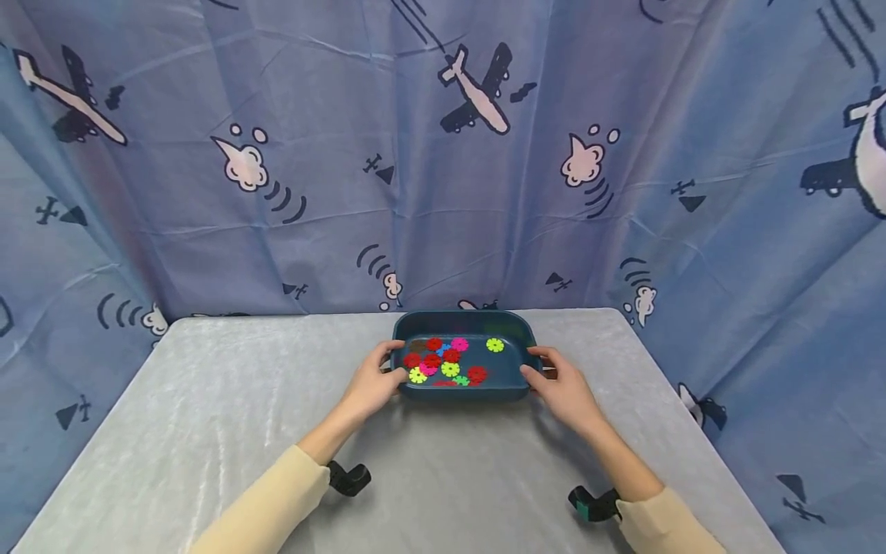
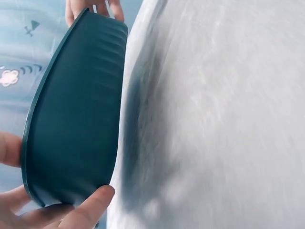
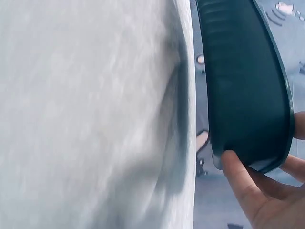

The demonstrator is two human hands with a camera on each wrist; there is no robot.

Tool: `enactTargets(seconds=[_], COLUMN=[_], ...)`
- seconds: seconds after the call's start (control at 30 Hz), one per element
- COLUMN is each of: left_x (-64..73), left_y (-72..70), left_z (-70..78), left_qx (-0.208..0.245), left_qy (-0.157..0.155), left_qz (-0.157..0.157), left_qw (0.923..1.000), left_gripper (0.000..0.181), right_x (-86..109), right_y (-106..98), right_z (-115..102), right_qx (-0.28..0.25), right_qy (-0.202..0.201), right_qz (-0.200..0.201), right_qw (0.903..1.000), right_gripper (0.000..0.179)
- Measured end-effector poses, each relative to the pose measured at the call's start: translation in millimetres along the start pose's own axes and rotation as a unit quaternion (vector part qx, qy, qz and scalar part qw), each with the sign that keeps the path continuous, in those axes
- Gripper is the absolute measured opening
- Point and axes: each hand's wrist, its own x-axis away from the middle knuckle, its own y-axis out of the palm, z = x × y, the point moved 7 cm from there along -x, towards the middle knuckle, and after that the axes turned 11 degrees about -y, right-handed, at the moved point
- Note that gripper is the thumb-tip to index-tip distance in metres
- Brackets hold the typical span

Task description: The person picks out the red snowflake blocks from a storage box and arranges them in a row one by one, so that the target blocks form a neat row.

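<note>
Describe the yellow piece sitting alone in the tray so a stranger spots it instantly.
Look for the dark tray gripped by the left hand and right hand. Inside, coloured pieces crowd its left and middle. The yellow piece lies near the back, farther right than all the others, touching none.

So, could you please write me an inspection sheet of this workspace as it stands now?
Surface: table with a pale grey cloth, a few creases showing.
Job's things: dark teal tray, apparently lifted off the cloth; small notched discs in red, pink, yellow-green, green, blue and brown lie inside, mostly toward its left side, some overlapping.
Clutter: nothing seen.
Grippers: left hand holds the tray's left end; right hand holds its right end; a black device sits at each wrist.
Cables: nothing seen.
Surroundings: blue curtain printed with airplanes, behind and beside the table.
</note>
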Motion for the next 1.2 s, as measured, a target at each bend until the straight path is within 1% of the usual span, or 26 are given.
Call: enactTargets(seconds=[0.13,0.2,0.3,0.43,0.57,0.67,0.8,0.97,1.07,1.2], left_x=[9.6,13.1,18.0,25.6,34.9,40.2,45.2,48.1,49.2,50.7], left_y=[-19.7,-28.6,-40.7,-56.1,-68.8,-75.9,-82.9,-89.9,-95.3,-100.3], left_z=[-3.5,-5.8,-9.8,-19.2,-32.2,-41.5,-50.5,-60.9,-67.2,-73.3], left_qx=[0.004,0.003,0.005,0.007,0.014,0.017,0.014,0.017,0.023,0.028], left_qy=[-0.011,-0.015,-0.015,-0.02,-0.034,-0.039,-0.038,-0.046,-0.054,-0.055], left_qz=[0.004,0.002,-0.006,-0.011,-0.011,-0.008,-0.006,-0.009,-0.007,-0.01], left_qw=[0.9999,0.9999,0.9999,0.9997,0.9993,0.9991,0.9992,0.9987,0.9983,0.9981], left_gripper=[0.058,0.058,0.058,0.057,0.058,0.058,0.057,0.056,0.056,0.056], right_x=[-2.6,-3.4,-3.6,-3.3,-1.7,-0.5,1.1,4.4,4.8,4.1], right_y=[12.7,19.0,28.0,41.0,54.0,62.6,73.6,85.4,92.2,99.3], right_z=[-10.2,-14.8,-21.4,-29.0,-33.6,-35.3,-35.8,-37.0,-39.7,-42.3], right_qx=[-0.024,-0.035,-0.038,-0.031,-0.032,-0.031,-0.027,-0.032,-0.035,-0.03], right_qy=[-0.014,-0.018,-0.025,-0.034,-0.045,-0.05,-0.048,-0.047,-0.056,-0.063], right_qz=[-0.008,-0.009,-0.011,-0.02,-0.036,-0.045,-0.054,-0.055,-0.057,-0.062], right_qw=[0.9996,0.9992,0.9989,0.9987,0.9978,0.9973,0.997,0.9969,0.9962,0.9956], right_gripper=[0.052,0.049,0.047,0.046,0.048,0.049,0.049,0.047,0.046,0.045])
